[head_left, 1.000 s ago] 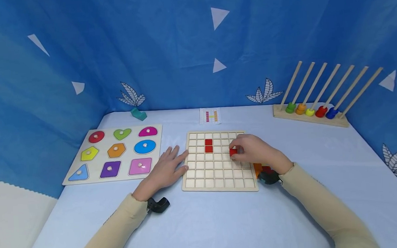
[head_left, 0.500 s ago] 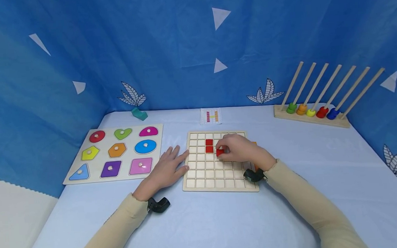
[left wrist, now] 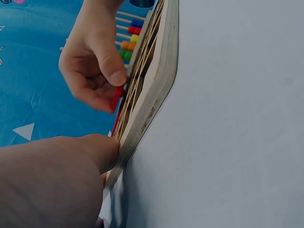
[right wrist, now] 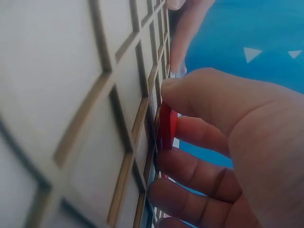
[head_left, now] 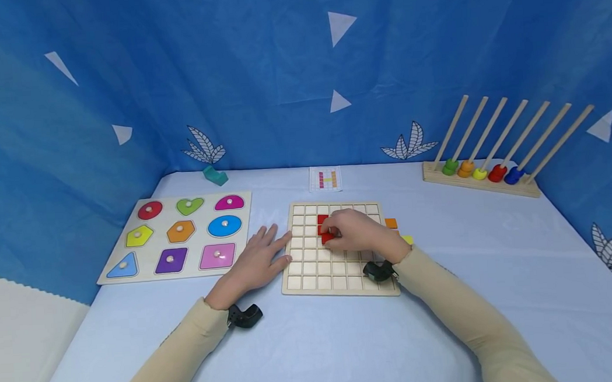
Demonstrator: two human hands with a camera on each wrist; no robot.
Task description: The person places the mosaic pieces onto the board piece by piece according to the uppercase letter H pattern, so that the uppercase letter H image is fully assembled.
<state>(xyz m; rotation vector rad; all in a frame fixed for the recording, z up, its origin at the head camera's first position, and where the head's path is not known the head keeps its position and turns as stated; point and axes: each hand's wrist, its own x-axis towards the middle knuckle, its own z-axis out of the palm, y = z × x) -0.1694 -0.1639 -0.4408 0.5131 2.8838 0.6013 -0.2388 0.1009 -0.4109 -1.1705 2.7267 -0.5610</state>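
Note:
In the head view a wooden grid board [head_left: 308, 268] lies mid-table. Two red tiles [head_left: 322, 219] fill neighbouring cells of one column near its top. My right hand [head_left: 354, 230] pinches another red tile [right wrist: 167, 126] between thumb and fingers. It holds this tile at the cell just below the other two, tilted in the left wrist view. My left hand [head_left: 257, 257] lies flat with fingers spread, its fingertips and thumb right at the board's left edge. A small printed pattern card [head_left: 324, 179] lies beyond the board.
Orange [head_left: 391, 223] and yellow [head_left: 408, 239] tiles show right of the board, partly behind my right arm. A shape puzzle [head_left: 193, 236] lies at the left. A teal block [head_left: 214, 175] stands at the back left, and a peg rack with coloured beads [head_left: 480, 174] at the back right.
My right hand has carried the red tile leftward across the board, to just below the two red tiles. Loose tiles at the right have come partly into sight. My left hand has stayed put.

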